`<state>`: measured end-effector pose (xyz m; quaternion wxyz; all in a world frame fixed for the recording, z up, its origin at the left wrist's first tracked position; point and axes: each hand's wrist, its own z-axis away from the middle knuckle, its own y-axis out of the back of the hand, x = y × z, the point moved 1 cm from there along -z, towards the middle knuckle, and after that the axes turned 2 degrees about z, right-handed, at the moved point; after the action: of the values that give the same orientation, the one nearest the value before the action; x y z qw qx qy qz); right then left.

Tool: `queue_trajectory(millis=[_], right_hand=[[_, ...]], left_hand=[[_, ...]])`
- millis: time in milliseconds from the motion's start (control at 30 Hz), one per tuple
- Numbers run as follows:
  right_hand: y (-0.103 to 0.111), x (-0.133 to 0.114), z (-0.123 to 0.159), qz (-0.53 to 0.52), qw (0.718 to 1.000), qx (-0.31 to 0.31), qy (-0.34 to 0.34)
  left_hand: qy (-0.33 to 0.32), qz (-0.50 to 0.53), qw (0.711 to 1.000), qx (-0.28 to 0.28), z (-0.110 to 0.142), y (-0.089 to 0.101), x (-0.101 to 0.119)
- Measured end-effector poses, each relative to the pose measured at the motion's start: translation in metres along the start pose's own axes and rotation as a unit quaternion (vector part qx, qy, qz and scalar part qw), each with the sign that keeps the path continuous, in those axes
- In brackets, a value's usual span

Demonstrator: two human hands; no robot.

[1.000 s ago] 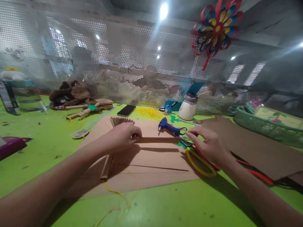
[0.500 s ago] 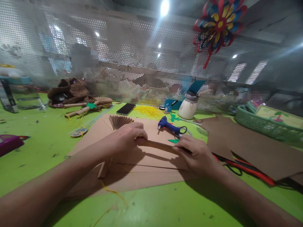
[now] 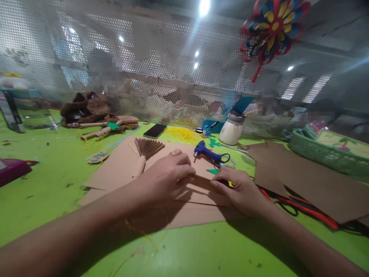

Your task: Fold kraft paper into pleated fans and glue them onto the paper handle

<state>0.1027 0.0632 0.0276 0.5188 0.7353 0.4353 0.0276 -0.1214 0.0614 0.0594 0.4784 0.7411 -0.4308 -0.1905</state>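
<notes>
Probably light and bendy, the paper strip (image 3: 203,178) suits gentle end holds (left hand (image 3: 168,175) and right hand (image 3: 242,190) pinch it, fingers nearly closed).

Two hands, a left hand (image 3: 170,175) and a right hand (image 3: 238,189), hold one brown paper strip (image 3: 204,177) at the centre of the frame. One pleated fan (image 3: 148,148), one blue glue gun (image 3: 208,153), one phone (image 3: 155,130), one green star (image 3: 113,125) and one white jar (image 3: 231,129) lie or stand beyond; one green basket (image 3: 319,156) sits at the right edge, one flower ornament (image 3: 275,27) hangs upper right.
</notes>
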Motion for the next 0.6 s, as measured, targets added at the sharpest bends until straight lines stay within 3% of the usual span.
queue_trajectory(millis=[167,300,433,600], right_hand=[[-0.003,-0.005,0.003,0.126,0.983,0.111,0.077],[-0.007,-0.018,0.007,0.149,0.972,0.134,0.120],[-0.015,-0.029,0.011,0.163,0.964,0.150,0.146],[-0.025,-0.040,0.015,0.146,0.967,0.151,0.143]], left_hand=[[0.057,0.026,0.998,-0.003,0.001,-0.015,0.008],[0.098,0.134,0.985,-0.034,0.002,-0.020,0.009],[0.162,0.259,0.952,-0.033,-0.002,-0.017,0.011],[0.252,0.333,0.908,-0.015,-0.006,-0.020,0.011]])
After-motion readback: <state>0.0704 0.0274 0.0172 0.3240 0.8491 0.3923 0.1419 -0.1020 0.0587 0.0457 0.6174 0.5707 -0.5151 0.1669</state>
